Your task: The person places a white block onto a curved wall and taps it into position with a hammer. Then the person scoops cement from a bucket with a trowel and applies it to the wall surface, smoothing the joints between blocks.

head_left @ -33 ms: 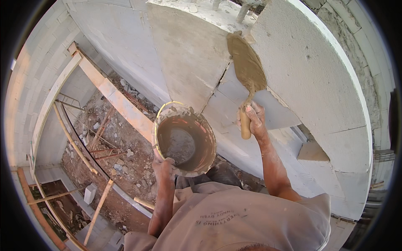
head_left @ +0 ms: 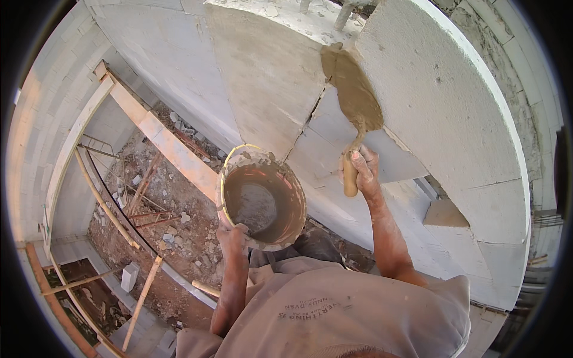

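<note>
My right hand [head_left: 365,168] is closed around the wooden handle of a trowel [head_left: 351,182], its blade coated in wet grey-brown mortar. The blade lies against the upper part of the pale block wall [head_left: 256,71], over the joint between blocks. Around the blade tip, a smear of mortar [head_left: 334,62] covers the joint just below the wall's top edge. My left hand [head_left: 233,240] grips the near rim of a bucket [head_left: 291,194], tilted in front of my body. Wet mortar [head_left: 253,209] lies inside it, and a yellow handle rests along its left rim.
A wooden plank [head_left: 161,137] runs from the far left toward the bucket. Below on the left are rubble-strewn ground [head_left: 185,238], wooden poles [head_left: 142,301] and a loose white block [head_left: 129,276]. Metal bars [head_left: 343,17] stick up from the wall top. An opening [head_left: 439,194] is at right.
The trowel blade has shifted very slightly down and right along the wall, leaving more mortar showing by its tip. Both hands keep their hold.
</note>
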`<action>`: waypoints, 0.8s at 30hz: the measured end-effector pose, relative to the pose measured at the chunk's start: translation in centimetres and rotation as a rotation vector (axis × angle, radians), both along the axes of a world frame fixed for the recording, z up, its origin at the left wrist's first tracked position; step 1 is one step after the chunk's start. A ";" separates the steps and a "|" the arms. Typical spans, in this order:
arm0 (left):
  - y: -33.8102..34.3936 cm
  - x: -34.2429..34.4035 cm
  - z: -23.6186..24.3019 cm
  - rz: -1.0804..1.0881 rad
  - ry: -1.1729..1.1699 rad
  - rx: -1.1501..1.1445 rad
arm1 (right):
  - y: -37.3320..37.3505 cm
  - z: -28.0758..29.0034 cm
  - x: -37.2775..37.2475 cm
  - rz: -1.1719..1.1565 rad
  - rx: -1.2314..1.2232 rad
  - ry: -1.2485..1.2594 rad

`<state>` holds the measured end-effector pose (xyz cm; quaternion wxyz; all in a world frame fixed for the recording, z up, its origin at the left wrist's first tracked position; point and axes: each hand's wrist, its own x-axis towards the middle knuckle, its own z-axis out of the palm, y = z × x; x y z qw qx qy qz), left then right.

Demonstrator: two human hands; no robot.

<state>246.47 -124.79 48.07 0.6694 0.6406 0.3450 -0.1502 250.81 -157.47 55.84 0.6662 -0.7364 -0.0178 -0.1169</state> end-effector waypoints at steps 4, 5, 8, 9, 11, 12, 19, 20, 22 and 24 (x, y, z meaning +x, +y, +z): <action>0.4 0.8 -1.7 0.007 -0.037 0.021 | 0.5 -1.1 -1.2 -0.158 -0.167 -0.110; 0.5 0.9 -2.8 0.006 -0.034 0.002 | 1.4 -1.6 -1.5 -0.207 -0.227 -0.135; -0.7 1.5 -3.0 0.051 -0.051 -0.028 | 5.3 -1.4 -0.8 -0.302 -0.338 -0.159; -1.2 1.8 -2.6 0.064 -0.062 -0.022 | 6.1 -2.4 -0.1 -0.330 -0.367 -0.184; -1.9 2.0 -1.9 0.047 -0.039 -0.029 | 8.7 -1.9 1.9 -0.365 -0.445 -0.194; -1.7 1.8 -1.6 0.041 -0.023 -0.017 | 10.3 -0.5 3.4 -0.371 -0.491 -0.176; -4.7 0.8 -2.3 0.042 -0.036 -0.176 | 12.1 -0.4 5.1 -0.528 -0.375 -0.306; -5.0 0.2 -2.2 0.051 -0.049 -0.238 | 11.1 -0.3 4.7 -0.497 -0.367 -0.315; -6.0 -0.5 -2.6 0.043 -0.026 -0.178 | 8.9 -0.3 4.1 -0.380 -0.285 -0.282; -7.1 -0.5 -2.6 0.034 0.000 -0.123 | 6.9 0.6 3.8 -0.223 -0.144 -0.197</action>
